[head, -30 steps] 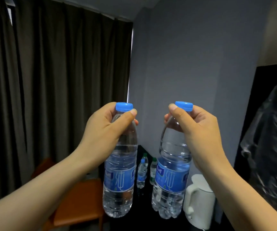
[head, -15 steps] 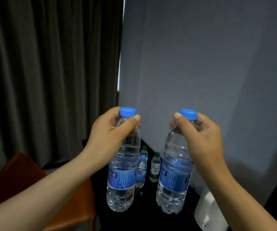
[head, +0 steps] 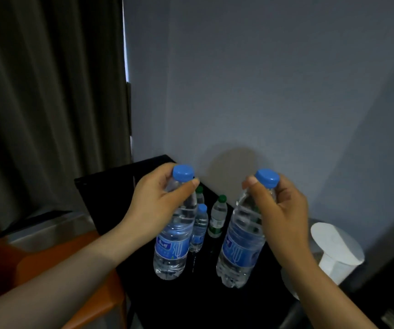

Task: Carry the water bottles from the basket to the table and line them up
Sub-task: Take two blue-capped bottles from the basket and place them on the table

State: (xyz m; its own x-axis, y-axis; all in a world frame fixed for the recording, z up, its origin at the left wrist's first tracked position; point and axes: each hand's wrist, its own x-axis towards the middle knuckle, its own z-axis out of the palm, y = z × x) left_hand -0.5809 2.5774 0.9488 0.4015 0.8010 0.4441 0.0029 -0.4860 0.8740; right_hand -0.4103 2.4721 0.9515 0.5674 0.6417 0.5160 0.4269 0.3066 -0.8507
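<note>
The left hand (head: 158, 200) is gripping a clear plastic water bottle with a blue cap and blue label (head: 172, 248) at the lower centre of the frame, thumb and fingers curled round its neck just under the cap. The right hand (head: 284, 210) is clamping a second clear blue-capped bottle (head: 241, 250) the same way, just right of centre. The hands are apart, with a gap between them. Both bottles are hanging over a glossy black table (head: 110, 198), the right one tilting slightly; whether their bases are touching it cannot be told.

In the gap behind them, three smaller bottles are standing on the table near the grey wall (head: 262, 79): a small blue-capped bottle (head: 199, 231), a green-capped bottle (head: 217, 217) and another green-capped bottle (head: 199, 193), partly hidden by the left thumb. A white plastic kettle (head: 333, 248) is sitting at the lower right, an orange chair seat (head: 72, 269) is showing at the lower left, and a dark pleated curtain (head: 48, 91) is hanging across the upper left.
</note>
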